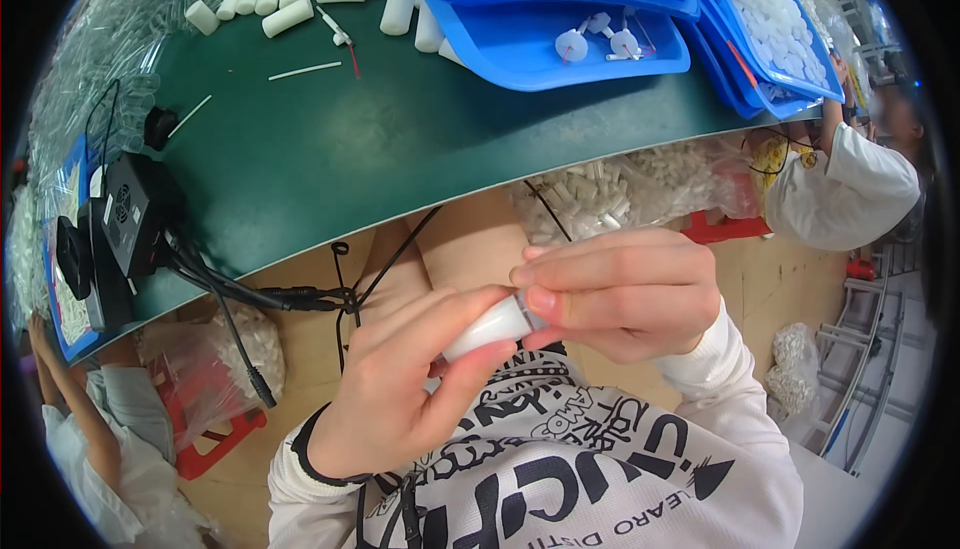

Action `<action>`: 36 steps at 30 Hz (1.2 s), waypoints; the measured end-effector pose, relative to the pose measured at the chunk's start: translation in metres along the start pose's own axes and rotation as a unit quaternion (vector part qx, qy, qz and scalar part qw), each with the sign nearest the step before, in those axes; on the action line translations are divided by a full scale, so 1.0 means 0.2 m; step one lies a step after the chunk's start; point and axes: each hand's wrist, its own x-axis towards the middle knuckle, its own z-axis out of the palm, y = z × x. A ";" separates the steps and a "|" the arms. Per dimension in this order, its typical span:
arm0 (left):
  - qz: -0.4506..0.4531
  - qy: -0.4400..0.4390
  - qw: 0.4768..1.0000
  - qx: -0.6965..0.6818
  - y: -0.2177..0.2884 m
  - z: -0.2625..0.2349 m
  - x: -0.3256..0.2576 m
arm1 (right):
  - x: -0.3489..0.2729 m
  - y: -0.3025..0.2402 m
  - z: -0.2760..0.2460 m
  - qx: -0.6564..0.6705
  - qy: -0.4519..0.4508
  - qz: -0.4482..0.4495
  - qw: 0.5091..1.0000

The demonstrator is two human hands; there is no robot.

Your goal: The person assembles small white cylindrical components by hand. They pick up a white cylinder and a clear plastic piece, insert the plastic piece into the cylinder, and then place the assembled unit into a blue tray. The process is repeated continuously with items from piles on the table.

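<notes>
One white cylinder (490, 331) is held before the person's printed white top (560, 449), off the edge of the green table (330, 159); the left hand (400, 379) grips it between thumb and fingers, the right hand (630, 294) closing its fingertips about the other end; a black box-shaped device (140, 214) occupies the table's left side, its cables (260, 294) spilling over the edge; more white cylinders (290, 17) crowd the far side, near a thin white rod (305, 71); overlapping blue trays (510, 44) carry a few white round parts (572, 46); another blue tray (790, 104) is heaped with white discs (765, 24); I can't make out what the right fingertips cover; a co-worker (840, 189) blurs toward the dark rim.
</notes>
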 end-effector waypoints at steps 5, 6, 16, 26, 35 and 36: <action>0.040 0.003 0.997 0.072 0.03 -0.02 0.02 | 0.04 -0.03 -0.04 0.073 -0.006 0.084 0.994; 0.045 0.007 0.996 0.077 0.04 -0.02 0.01 | 0.06 -0.04 -0.06 0.094 -0.015 0.106 0.990; 0.111 0.083 0.976 0.165 0.01 0.02 -0.01 | 0.14 -0.14 -0.09 0.304 -0.010 0.477 0.825; 0.143 0.012 0.959 0.245 0.02 0.00 -0.03 | 0.09 -0.05 -0.11 0.312 -0.094 0.390 0.861; 0.171 0.104 0.946 0.253 -0.03 0.01 -0.02 | 0.08 -0.06 -0.01 0.290 0.026 0.356 0.888; 0.161 0.097 0.949 0.252 -0.02 0.01 -0.02 | 0.07 -0.06 -0.01 0.306 0.044 0.362 0.879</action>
